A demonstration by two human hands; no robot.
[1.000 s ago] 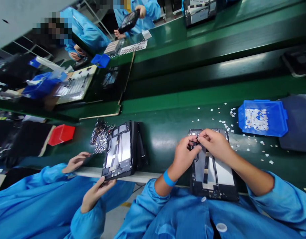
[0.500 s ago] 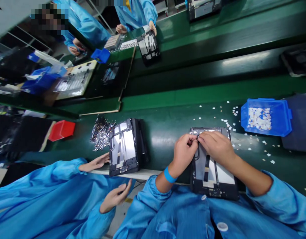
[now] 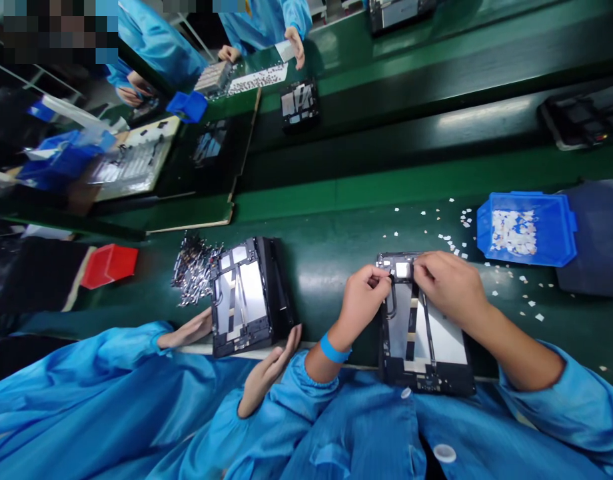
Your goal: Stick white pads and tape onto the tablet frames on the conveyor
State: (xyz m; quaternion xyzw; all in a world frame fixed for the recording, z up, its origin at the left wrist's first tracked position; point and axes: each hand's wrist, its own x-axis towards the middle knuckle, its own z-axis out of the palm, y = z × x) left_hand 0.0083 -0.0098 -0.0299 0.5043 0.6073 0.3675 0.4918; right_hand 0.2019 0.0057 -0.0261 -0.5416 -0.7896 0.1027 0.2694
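An opened tablet [image 3: 444,340] with its inner boards and flat cables showing lies in front of me, its lower edge near my body. My left hand [image 3: 362,297], with a blue band on the wrist, is pinched at the tablet's upper left corner; a small dark piece shows at its fingertips. Over the upper right part of the tablet is my right hand [image 3: 451,290], thumb and fingers closed together; whatever they hold is hidden. Between the two hands a bright square part [image 3: 402,270] of the tablet is exposed.
Right of the tablet stands a blue bin [image 3: 526,230] of small white pieces, with more scattered around it. To my left, a co-worker's hands are at a stack of opened tablets [image 3: 241,300], beside a metal parts pile [image 3: 194,270] and a red bin [image 3: 109,265].
My hands have moved apart: the right hand shifted right, uncovering the bright square part. The co-worker's nearer hand moved up to the tablet stack. A person opposite let go of a tablet.
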